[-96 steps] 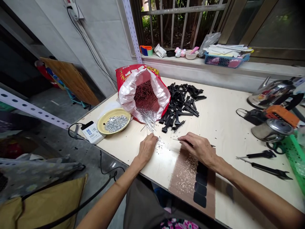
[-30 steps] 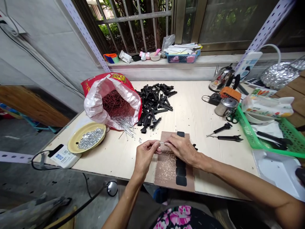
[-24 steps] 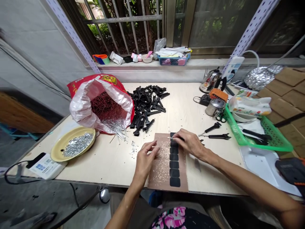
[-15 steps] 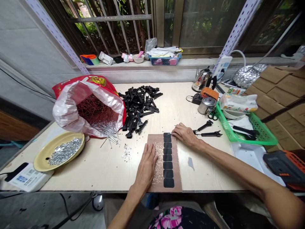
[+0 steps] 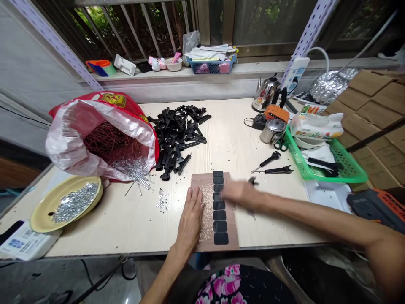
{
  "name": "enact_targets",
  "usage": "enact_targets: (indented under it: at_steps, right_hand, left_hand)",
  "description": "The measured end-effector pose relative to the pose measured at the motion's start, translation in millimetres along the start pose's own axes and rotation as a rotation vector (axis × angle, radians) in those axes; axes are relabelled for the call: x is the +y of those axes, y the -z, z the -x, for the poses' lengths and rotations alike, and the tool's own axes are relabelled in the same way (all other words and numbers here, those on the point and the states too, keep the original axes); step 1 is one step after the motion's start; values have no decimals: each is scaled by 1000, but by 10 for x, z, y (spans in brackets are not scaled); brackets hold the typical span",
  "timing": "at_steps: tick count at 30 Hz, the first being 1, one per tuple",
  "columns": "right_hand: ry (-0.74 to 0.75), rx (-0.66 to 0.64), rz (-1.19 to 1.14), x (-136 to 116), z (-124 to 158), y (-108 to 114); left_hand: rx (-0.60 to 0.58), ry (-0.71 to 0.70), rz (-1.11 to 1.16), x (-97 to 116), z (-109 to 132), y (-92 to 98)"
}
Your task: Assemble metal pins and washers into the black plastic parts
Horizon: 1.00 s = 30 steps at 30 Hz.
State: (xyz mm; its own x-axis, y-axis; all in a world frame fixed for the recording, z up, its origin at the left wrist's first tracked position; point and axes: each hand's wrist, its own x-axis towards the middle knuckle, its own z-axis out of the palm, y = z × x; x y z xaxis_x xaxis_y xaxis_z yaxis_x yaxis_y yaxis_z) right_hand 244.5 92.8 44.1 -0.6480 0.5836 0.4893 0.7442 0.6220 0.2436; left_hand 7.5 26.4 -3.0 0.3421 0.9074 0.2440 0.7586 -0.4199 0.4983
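Note:
My left hand (image 5: 190,217) lies flat, fingers stretched out, on the left edge of a brown board (image 5: 232,242) dotted with pale specks. A column of several black rounded squares (image 5: 220,215) runs down that board. Over its upper right part is my right hand (image 5: 242,195), smeared by motion and curled. The forked black end of a small tool (image 5: 253,181) sticks out behind this hand, apparently gripped in it; the rest is hidden. To the right lie two similar black-handled tools (image 5: 278,170) with thin metal shafts.
A heap of black handles (image 5: 179,135) lies behind the board. To the left are a red-and-white sack (image 5: 68,135) of metal rods, a yellow dish (image 5: 38,213) of small metal parts and loose bits (image 5: 163,199). A green basket (image 5: 357,171) and kettle (image 5: 265,93) stand right.
My right hand has moved from the board's top right edge toward me, over the squares. A forked black end now shows behind it. My left hand stays flat; the view has shifted slightly.

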Motion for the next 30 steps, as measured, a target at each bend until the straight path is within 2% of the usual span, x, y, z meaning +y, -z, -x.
enact_targets:
  at_steps: [1, 5, 8, 12, 16, 20, 21, 23, 26, 27, 29, 30]
  right_hand:
    - [8, -9, -36, -68, 33, 14]
    - [129, -125, -470, -361, 200, 86]
    - [88, -166, -576, -452, 251, 109]
    - [28, -232, -633, -450, 221, 114]
    - [-42, -324, -662, -268, 256, 232]
    - [-82, -472, -521, 207, 311, 459]
    - [-82, -473, -468, 321, 276, 496]
    - [-81, -430, -396, 457, 99, 499]
    - [-180, -383, -426, 365, -414, 265]
    - [-302, -409, -460, 279, -625, 126]
    - [-575, -591, -551, 91, -1047, -196]
    - [-612, -640, -566, 7, -1237, -359]
  left_hand:
    - [3, 3, 1, 0, 0, -3]
    - [8, 10, -1, 9, -7, -3]
    - [5, 20, 6, 26, -15, 3]
    - [0, 19, 23, 48, -26, 15]
    - [-21, 52, 38, 62, -3, 45]
    - [-48, 101, 121, 55, 53, 37]
    - [-45, 115, 146, 47, 64, 21]
    - [-33, 149, 199, 28, 79, -19]
    - [-24, 195, 269, -2, 91, -70]
    - [-25, 206, 290, -11, 95, -80]
    - [-30, 227, 344, -28, 104, -89]
    - [-31, 235, 368, -38, 108, -91]
